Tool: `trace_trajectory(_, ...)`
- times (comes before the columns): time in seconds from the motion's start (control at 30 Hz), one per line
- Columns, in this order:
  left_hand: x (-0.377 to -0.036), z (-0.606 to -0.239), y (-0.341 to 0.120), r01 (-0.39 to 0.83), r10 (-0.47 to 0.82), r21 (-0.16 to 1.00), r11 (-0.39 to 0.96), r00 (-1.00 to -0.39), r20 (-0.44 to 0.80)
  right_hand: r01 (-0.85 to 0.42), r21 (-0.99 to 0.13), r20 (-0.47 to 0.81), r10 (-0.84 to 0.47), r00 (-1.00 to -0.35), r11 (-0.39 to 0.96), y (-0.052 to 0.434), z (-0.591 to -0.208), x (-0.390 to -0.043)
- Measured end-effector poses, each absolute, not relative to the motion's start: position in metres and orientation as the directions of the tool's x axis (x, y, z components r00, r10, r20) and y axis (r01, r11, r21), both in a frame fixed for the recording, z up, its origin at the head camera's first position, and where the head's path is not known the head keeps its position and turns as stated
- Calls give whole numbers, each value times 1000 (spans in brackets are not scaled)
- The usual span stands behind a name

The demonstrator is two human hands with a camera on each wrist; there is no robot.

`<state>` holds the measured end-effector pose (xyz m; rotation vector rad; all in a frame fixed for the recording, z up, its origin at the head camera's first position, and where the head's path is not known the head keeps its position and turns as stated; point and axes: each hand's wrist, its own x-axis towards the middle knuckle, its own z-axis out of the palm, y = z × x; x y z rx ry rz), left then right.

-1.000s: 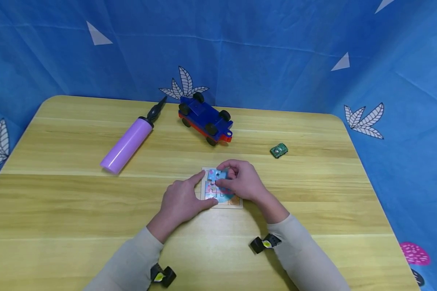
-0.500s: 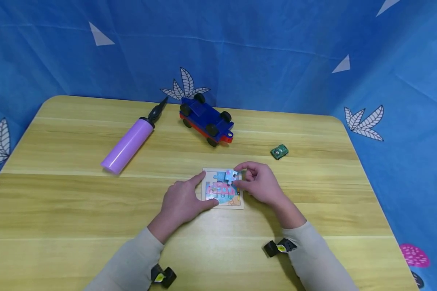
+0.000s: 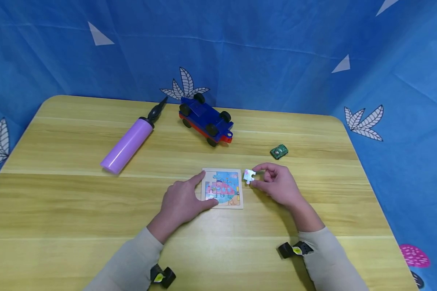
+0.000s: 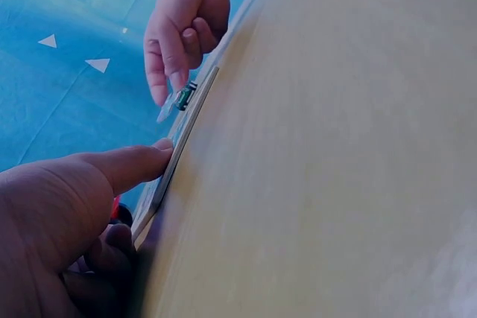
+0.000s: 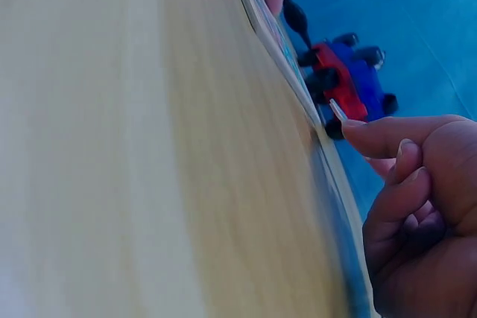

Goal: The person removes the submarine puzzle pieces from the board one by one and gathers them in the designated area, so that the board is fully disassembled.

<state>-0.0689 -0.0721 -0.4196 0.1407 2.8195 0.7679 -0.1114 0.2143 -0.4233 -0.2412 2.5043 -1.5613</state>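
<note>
L hand (image 3: 182,200): rests flat on counter (image 3: 76,210), nearest the wearer; index finger straight along puzzle board's L edge, thumb at its near L corner. Fingers extended, nothing enclosed; steadies board only.
Puzzle board (image 3: 222,188): thin square tray, flat on counter at centre, just fwd of L hand. Top R cell looks vacant, though detail is too small to confirm.
R hand (image 3: 276,184): just R of board, apart from it. Grip clamped: thumb and index pinch puzzle piece; remaining fingers curled.
Puzzle piece (image 3: 249,176): pale, small, in R grip, held off the counter, just beside board's upper R corner, outside its rim. Board lies to the L of the grip; R hand is nearer that corner than L hand.
Piece axis: cannot tell; seen edge-on in wrist views.
Open room: bare counter R of and near side of R hand.
Green toy car (image 3: 278,151): beyond R hand, near, not touching.
Blue-red toy vehicle (image 3: 205,119): far, behind board.
Purple pump (image 3: 128,143): far L, long axis diagonal, nozzle toward back edge.
</note>
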Motion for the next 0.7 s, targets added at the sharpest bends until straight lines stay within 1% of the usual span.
trace_trajectory(0.2,-70,-421,-72,31,146,511,859,-971,-187,-33,-888,-76,-217,-973,459,231,-421,-113)
trace_trajectory(0.4,-70,-420,-72,16,137,508,861,-970,-203,4,-879,-116,-207,-971,477,243,-422,-118)
trace_trajectory(0.7,-69,-420,-72,24,142,505,863,-970,-196,33,-873,-145,-195,-970,487,250,-425,-120)
